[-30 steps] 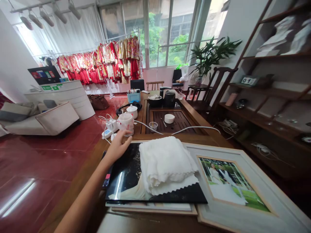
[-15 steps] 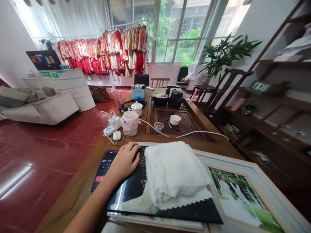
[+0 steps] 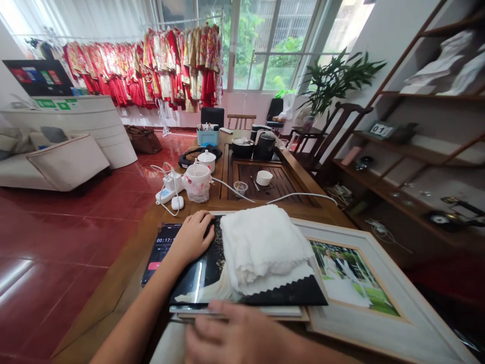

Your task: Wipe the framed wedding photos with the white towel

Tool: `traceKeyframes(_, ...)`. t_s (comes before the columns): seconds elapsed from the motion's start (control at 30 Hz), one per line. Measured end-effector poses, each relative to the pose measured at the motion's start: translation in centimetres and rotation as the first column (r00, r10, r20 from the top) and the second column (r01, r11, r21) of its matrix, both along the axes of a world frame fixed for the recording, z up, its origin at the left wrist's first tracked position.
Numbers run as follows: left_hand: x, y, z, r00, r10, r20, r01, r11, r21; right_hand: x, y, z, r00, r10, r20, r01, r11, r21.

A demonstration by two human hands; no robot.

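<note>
My left hand point(image 3: 195, 235) lies on the far left corner of a glossy black photo panel point(image 3: 200, 275), its thumb apart and its fingers over the far edge. My right hand point(image 3: 231, 331) is at the panel's near edge, blurred by motion, with its fingers apart and nothing visible in them. Whether it touches the edge I cannot tell. On the panel rests a folded white cloth point(image 3: 267, 245), covering much of the picture. Beneath the panel are further flat boards or frames, seen only at their near edges.
A phone point(image 3: 161, 253) lies left of the panel, and a framed wedding photo point(image 3: 397, 273) to its right. Farther back stand a plastic-wrapped cup point(image 3: 197, 182), a power strip point(image 3: 166, 192), a white bowl point(image 3: 264, 177) on the tea tray point(image 3: 278, 194), and a white cable point(image 3: 303, 194).
My right hand has come into view from the bottom, reaching the panel's near edge. My left hand stays on the far left corner. The whole view has shifted slightly.
</note>
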State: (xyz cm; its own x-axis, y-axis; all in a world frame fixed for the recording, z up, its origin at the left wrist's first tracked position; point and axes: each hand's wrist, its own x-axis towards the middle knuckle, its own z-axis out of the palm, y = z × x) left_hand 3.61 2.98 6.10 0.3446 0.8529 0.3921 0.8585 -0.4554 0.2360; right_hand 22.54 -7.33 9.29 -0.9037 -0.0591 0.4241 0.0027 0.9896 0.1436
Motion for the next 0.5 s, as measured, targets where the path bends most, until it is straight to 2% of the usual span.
traceKeyframes(0.03, 0.0, 0.0, 0.0, 1.0, 0.0, 0.007, 0.0, 1.0, 0.003, 0.4, 0.9, 0.8, 0.999, -0.051, -0.019, 0.051, 0.999, 0.0)
traceKeyframes(0.07, 0.0, 0.0, 0.0, 1.0, 0.0, 0.013, -0.001, 1.0, 0.005, 1.0, 1.8, 1.6, 0.98, -0.201, -0.003, 0.201, 0.979, -0.031)
traceKeyframes(0.13, 0.0, -0.1, 0.0, 1.0, 0.0, 0.024, 0.0, 1.0, 0.01, 2.4, 3.7, 3.3, 0.895, -0.446, 0.017, 0.446, 0.893, -0.062)
traceKeyframes(0.23, 0.0, -0.3, 0.2, 0.999, -0.009, 0.033, 0.008, 1.0, 0.017, 4.7, 6.4, 4.5, 0.746, -0.664, 0.044, 0.665, 0.741, -0.09)
traceKeyframes(0.3, 0.0, -0.4, 0.3, 0.999, -0.003, 0.034, 0.002, 1.0, 0.021, 5.9, 7.8, 4.0, 0.719, -0.686, 0.111, 0.695, 0.711, -0.106)
traceKeyframes(0.4, 0.0, -0.6, 0.5, 1.0, 0.012, 0.026, -0.012, 1.0, 0.025, 7.0, 9.2, 2.0, 0.706, -0.678, 0.204, 0.705, 0.699, -0.117)
traceKeyframes(0.5, -0.1, -0.8, 0.7, 1.0, 0.015, 0.004, -0.015, 0.999, 0.029, 7.4, 9.6, 0.0, 0.698, -0.681, 0.221, 0.712, 0.693, -0.114)
